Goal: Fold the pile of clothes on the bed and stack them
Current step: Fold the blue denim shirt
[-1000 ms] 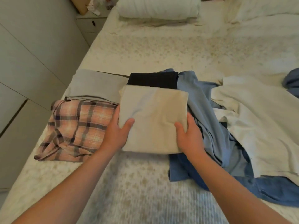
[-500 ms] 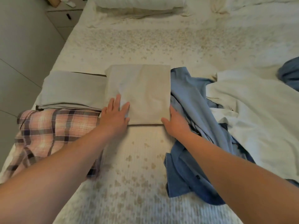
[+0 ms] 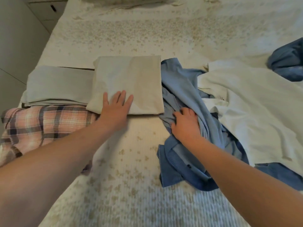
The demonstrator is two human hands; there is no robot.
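Note:
A folded beige garment lies flat on the bed, partly over a folded grey garment. My left hand rests palm down on its near edge, fingers spread. A crumpled light blue shirt lies just to its right, and my right hand has its fingers closed into that cloth. A folded pink plaid garment sits at the left, in front of the grey one. A white garment sprawls unfolded at the right, over more blue cloth.
The bed has a pale speckled cover. Another dark blue garment lies at the far right edge. A wall and a nightstand run along the bed's left side.
The beige garment was set down on the stack and covers the black one. My left hand moved on top of it, and my right hand left it and took hold of the blue shirt.

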